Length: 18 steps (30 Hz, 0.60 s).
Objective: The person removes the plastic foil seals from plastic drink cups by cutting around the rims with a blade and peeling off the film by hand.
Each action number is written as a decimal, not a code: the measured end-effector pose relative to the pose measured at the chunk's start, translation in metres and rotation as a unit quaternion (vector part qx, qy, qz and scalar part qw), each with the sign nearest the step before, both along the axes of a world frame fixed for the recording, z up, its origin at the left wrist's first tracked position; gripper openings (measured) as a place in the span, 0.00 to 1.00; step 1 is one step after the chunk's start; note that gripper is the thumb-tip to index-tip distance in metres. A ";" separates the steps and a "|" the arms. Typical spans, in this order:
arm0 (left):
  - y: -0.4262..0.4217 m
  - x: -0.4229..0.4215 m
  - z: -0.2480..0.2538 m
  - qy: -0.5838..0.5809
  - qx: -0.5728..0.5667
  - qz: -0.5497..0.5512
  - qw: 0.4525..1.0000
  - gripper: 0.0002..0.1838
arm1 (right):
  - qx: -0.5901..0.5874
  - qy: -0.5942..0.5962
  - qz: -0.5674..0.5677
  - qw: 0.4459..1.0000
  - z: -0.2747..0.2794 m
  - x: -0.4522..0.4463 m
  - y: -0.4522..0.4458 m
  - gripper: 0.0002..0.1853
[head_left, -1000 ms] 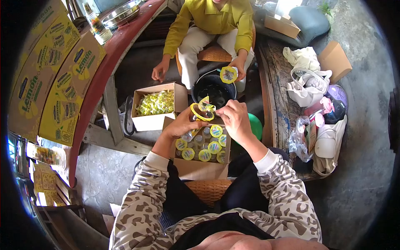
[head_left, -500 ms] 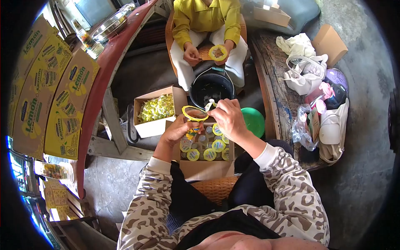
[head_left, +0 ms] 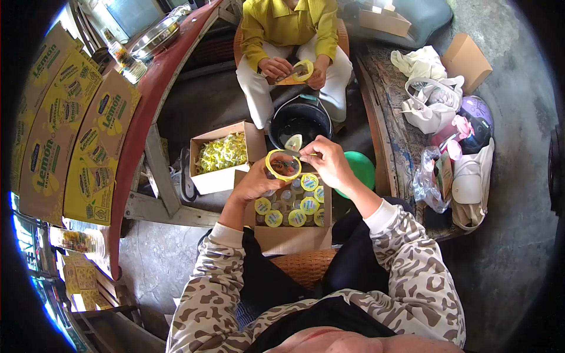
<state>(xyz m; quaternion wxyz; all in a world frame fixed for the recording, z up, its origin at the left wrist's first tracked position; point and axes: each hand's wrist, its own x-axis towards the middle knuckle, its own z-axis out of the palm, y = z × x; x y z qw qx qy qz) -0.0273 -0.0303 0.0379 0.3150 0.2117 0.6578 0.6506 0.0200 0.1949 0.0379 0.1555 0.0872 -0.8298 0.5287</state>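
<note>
My left hand [head_left: 256, 181] is closed around a clear plastic cup [head_left: 272, 172] with a yellow rim, its mouth tilted up toward me. Dark and reddish printing shows through the cup. At the rim's right side, my right hand [head_left: 325, 162] has its fingertips pinched together; what they grip is too small to make out. A pale, whitish-green flap [head_left: 293, 142] shows just beyond the cup, in front of the bucket, and whether it is joined to my fingers is unclear. Below my hands, an open cardboard box [head_left: 293, 240] contains several cups with yellow-edged printed lids [head_left: 296, 218].
A black bucket [head_left: 273, 130] stands ahead, a green basin [head_left: 360, 174] right of it. A box of yellow strips [head_left: 222, 154] is at left. Opposite, a person [head_left: 289, 26] holds a yellow-rimmed cup [head_left: 303, 70]. Lemon cartons [head_left: 97, 147] line the red table [head_left: 132, 153]; bags [head_left: 432, 106] lie right.
The cup in my left hand has turned so its mouth faces me more. My right hand has come slightly lower, against the rim. The person opposite has tilted their cup.
</note>
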 end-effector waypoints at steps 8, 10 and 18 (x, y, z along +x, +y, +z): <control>-0.002 -0.002 0.000 0.042 -0.036 -0.023 0.998 0.35 | -0.151 -0.137 0.049 0.978 -0.017 -0.006 0.008 0.11; -0.002 -0.002 -0.001 0.050 -0.031 -0.029 0.998 0.35 | -0.139 -0.138 0.060 0.979 -0.020 -0.008 0.009 0.11; -0.001 -0.002 0.000 0.044 -0.032 -0.064 0.996 0.32 | -0.086 -0.082 0.021 0.993 -0.011 0.001 0.001 0.08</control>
